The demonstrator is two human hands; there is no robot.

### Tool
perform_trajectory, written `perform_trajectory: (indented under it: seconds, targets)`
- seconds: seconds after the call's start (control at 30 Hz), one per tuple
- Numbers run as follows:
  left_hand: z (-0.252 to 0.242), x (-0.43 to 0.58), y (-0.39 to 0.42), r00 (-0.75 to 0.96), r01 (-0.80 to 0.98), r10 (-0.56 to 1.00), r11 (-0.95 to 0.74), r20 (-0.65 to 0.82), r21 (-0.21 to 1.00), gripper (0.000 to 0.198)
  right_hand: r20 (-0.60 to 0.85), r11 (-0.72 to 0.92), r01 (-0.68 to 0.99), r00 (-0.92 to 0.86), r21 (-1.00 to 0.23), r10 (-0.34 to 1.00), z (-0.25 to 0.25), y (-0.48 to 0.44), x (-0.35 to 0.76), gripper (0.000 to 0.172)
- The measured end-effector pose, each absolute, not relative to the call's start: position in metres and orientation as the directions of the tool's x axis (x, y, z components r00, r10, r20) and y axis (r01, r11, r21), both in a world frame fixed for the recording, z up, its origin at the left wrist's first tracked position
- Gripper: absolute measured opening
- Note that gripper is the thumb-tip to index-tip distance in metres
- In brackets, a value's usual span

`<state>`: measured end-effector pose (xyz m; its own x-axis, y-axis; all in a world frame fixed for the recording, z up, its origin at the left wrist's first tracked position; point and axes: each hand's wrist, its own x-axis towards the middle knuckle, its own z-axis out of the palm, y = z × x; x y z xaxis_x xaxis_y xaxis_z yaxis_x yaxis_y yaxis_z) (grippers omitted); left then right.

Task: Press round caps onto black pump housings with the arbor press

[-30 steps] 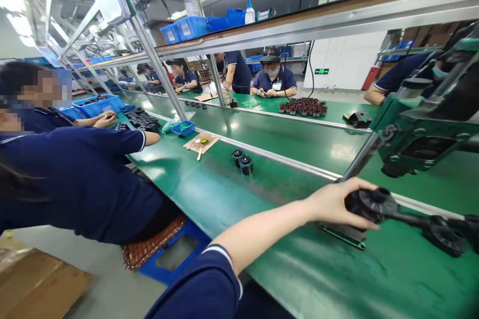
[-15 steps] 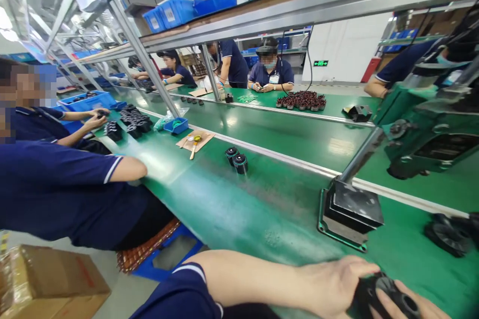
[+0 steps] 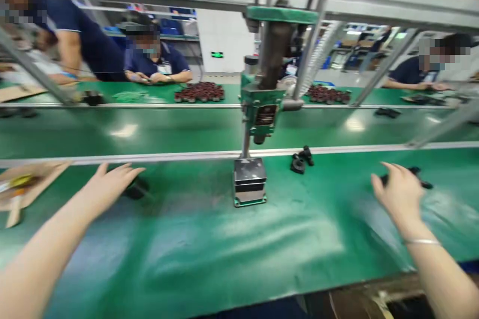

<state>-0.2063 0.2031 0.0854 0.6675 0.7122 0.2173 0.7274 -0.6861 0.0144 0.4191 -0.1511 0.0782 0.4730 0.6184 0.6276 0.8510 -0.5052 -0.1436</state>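
Note:
My left hand (image 3: 110, 184) reaches out on the left, its fingers stretched and somewhat blurred. It is over a dark round part (image 3: 136, 188), half hidden by the fingers; touch between them cannot be made out. On the right, my right hand (image 3: 400, 192) is over the bench with thumb and fingers apart. Black plastic parts (image 3: 422, 179) lie just behind it, partly covered by the hand. Between my hands stands a green bench press (image 3: 264, 109) above a dark metal block (image 3: 250, 172). Two black parts (image 3: 302, 159) rest right of the block.
A green bench mat (image 3: 224, 254) spreads before me. Cardboard with a brush (image 3: 17, 204) lies at far left. A metal rail (image 3: 179, 155) crosses behind the press. Beyond it, co-workers (image 3: 157, 60) sit near piles of dark red parts (image 3: 200, 92).
My view has swung right, bringing the press to the middle. My hands, earlier together around a black part at lower right, are now far apart; that part is no longer between them.

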Motion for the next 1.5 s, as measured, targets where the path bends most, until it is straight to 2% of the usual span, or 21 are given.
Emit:
perform_trajectory:
  seconds: [0.03,0.1,0.17,0.2,0.3,0.33,0.47,0.6,0.77,0.87,0.97,1.07,1.13,1.23,1.3,1.5]
  targets:
    - [0.077,-0.210,0.215,0.710,0.667,0.659,-0.743,0.248,0.063,0.034,0.595,-0.495,0.860,0.463,-0.122,0.657,0.072,-0.144,0.417,0.068]
    - [0.067,-0.207,0.224,0.719,0.601,0.615,-0.784,0.324,0.155,0.036,0.511,-0.409,0.907,0.401,-0.103,0.760,0.056,-0.119,0.405,0.057]
    - [0.067,-0.192,0.208,0.720,0.598,0.641,-0.768,0.267,0.229,0.044,0.436,-0.293,0.948,0.317,-0.122,0.843,0.040,-0.088,0.386,0.051]
    - [0.070,-0.181,0.191,0.724,0.613,0.663,-0.746,0.192,0.261,0.045,0.412,-0.247,0.958,0.285,-0.143,0.866,0.033,-0.072,0.377,0.050]
    - [0.082,-0.137,0.130,0.752,0.612,0.659,-0.688,-0.016,0.389,0.049,0.380,-0.192,0.955,0.269,-0.228,0.885,0.018,-0.033,0.361,0.050]
    - [0.084,-0.122,0.111,0.773,0.579,0.634,-0.682,-0.034,0.446,0.050,0.370,-0.194,0.947,0.281,-0.254,0.886,0.014,-0.024,0.359,0.050]
    - [0.078,-0.079,0.063,0.852,0.423,0.524,-0.658,-0.025,0.624,0.052,0.309,-0.208,0.931,0.302,-0.301,0.902,0.009,-0.010,0.358,0.051]
    - [0.062,-0.055,0.039,0.877,0.332,0.481,-0.588,-0.012,0.738,0.055,0.246,-0.203,0.934,0.280,-0.294,0.928,0.014,-0.042,0.344,0.052]
    - [0.046,-0.027,0.027,0.887,0.240,0.460,-0.531,0.039,0.813,0.063,0.223,-0.196,0.925,0.277,-0.327,0.935,0.011,-0.099,0.314,0.053]
    - [0.042,-0.015,0.025,0.912,0.204,0.409,-0.454,-0.001,0.867,0.066,0.251,-0.189,0.916,0.287,-0.353,0.924,0.004,-0.120,0.299,0.050]
    - [0.037,-0.005,0.019,0.927,0.183,0.375,-0.401,-0.022,0.898,0.088,0.267,-0.155,0.915,0.266,-0.373,0.926,0.001,-0.130,0.291,0.042]
    - [0.029,0.004,0.012,0.867,0.209,0.498,-0.415,0.029,0.885,0.109,0.277,-0.114,0.914,0.234,-0.390,0.932,-0.001,-0.132,0.286,0.039]
    - [0.024,0.009,0.008,0.832,0.201,0.553,-0.374,0.044,0.905,0.101,0.277,-0.094,0.911,0.219,-0.401,0.936,-0.003,-0.132,0.281,0.038]
    - [0.020,0.010,0.008,0.854,0.126,0.519,-0.273,0.036,0.954,0.085,0.272,-0.086,0.903,0.216,-0.422,0.938,-0.006,-0.131,0.271,0.036]
    - [0.018,0.009,0.007,0.853,0.108,0.520,-0.234,0.030,0.966,0.085,0.265,-0.071,0.897,0.203,-0.436,0.943,-0.008,-0.131,0.265,0.035]
    - [0.008,0.009,-0.001,0.747,0.151,0.664,-0.109,-0.041,0.982,0.086,0.223,0.005,0.878,0.116,-0.478,0.968,-0.002,-0.130,0.264,0.040]
